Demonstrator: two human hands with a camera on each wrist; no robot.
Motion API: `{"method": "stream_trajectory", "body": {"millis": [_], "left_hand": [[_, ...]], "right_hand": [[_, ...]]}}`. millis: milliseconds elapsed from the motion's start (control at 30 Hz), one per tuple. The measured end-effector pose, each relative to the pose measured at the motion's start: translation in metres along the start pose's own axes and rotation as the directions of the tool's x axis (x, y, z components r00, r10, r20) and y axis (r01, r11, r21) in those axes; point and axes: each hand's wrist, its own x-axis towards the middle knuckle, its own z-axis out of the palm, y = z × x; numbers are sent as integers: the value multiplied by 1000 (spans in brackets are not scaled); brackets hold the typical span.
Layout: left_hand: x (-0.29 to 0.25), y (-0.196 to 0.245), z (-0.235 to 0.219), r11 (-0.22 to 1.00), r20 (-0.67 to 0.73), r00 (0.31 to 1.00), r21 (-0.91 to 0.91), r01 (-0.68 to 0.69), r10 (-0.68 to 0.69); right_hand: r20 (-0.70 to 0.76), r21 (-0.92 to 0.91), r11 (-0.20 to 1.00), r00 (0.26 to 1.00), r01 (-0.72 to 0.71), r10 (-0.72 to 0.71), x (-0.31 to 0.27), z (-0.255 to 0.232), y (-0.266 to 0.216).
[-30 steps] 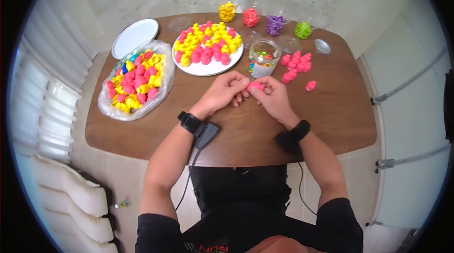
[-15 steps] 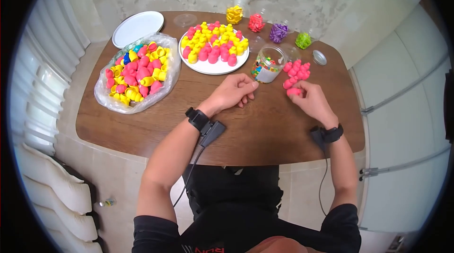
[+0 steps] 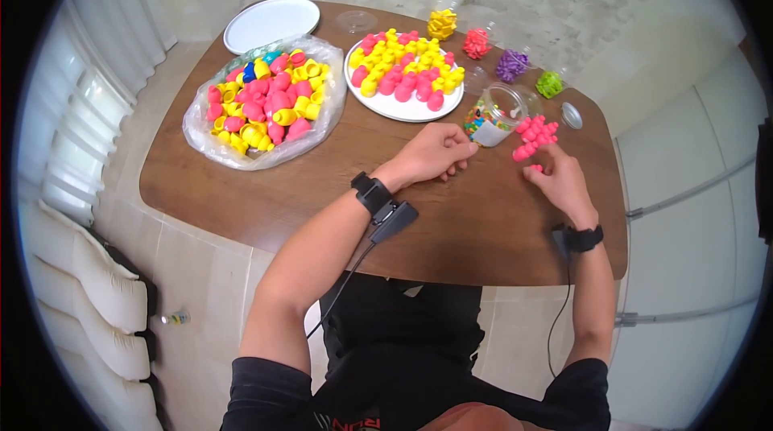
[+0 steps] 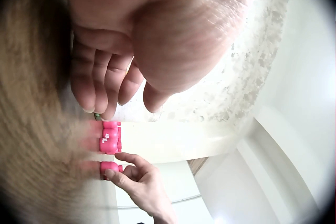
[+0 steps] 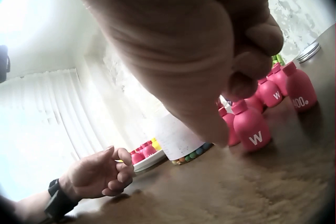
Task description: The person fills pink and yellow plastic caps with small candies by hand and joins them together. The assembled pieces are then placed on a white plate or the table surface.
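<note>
My left hand (image 3: 435, 154) lies at the table beside the clear jar (image 3: 488, 130), its fingers loosely curled around nothing. In the right wrist view the left hand (image 5: 100, 173) also shows empty. My right hand (image 3: 565, 183) is at the near end of the pink bottles (image 3: 535, 131), thumb and index finger apart. A pink bottle (image 4: 109, 167) stands upright between them in the left wrist view; the thumb of the right hand (image 4: 147, 188) overlaps it, and the index finger is off its top. Whether the thumb touches it I cannot tell.
A white plate (image 3: 354, 91) bears yellow and pink bottles. Left of it is a plastic bag (image 3: 193, 127) of loose pieces, with an empty white plate (image 3: 271, 24) behind. Cups of coloured pieces (image 3: 512, 65) and a round lid (image 3: 571, 115) stand at the back right.
The hands have parted; my right hand has carried a pink piece rightward to the other pink bottles, and its fingers have spread from it. The head view has shifted.
</note>
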Motion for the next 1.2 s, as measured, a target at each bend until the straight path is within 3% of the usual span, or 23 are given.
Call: {"method": "stream_trajectory", "body": {"millis": [33,133,200,333,467,533,600,667,700,800,833,933,1033,1133,1167,1200], "left_hand": [[0,1,0,1000,-19,1000,-5,-2,2],[1,1,-2,998,-94,994,-1,-61,61],[1,3,-4,997,-166,983,2,-80,79],[6,2,-17,988,-301,941,52,-147,156],[7,6,-32,964,-463,848,178,-196,258],[6,6,-40,893,-571,703,394,-220,425],[3,13,-49,742,-579,535,655,-143,615],[0,14,-66,436,-433,444,894,101,784],[1,10,-71,455,-475,430,877,157,768],[0,6,-77,457,-533,481,845,276,696],[1,6,-79,513,-579,527,810,285,622],[1,3,-78,473,-573,602,814,338,555],[0,5,-71,499,-610,623,782,375,489],[1,7,-66,593,-623,542,762,259,564],[-1,9,-64,568,-566,514,805,175,645],[-1,11,-62,630,-583,513,770,100,630]], "right_hand": [[-24,84,996,999,-36,38,0,-2,-8],[-106,444,892,994,81,-37,-2,16,-10],[4,588,803,992,98,-124,-6,24,-28],[287,786,613,923,-76,-254,-1,47,-56],[330,859,483,903,-167,-274,15,83,-52],[348,878,422,906,-225,-242,17,88,-49],[334,888,415,895,-196,-294,16,93,-44],[318,897,409,888,-168,-333,15,95,-40],[312,900,405,884,-159,-347,14,95,-39],[286,915,382,878,-131,-384,15,100,-35],[275,920,373,877,-121,-394,15,102,-33],[232,932,355,880,-78,-414,16,105,-32],[249,937,334,875,-108,-415,16,104,-31],[218,943,324,885,-82,-412,15,106,-30],[204,948,310,890,-76,-407,14,107,-30],[190,953,295,896,-70,-401,14,108,-31]]}}
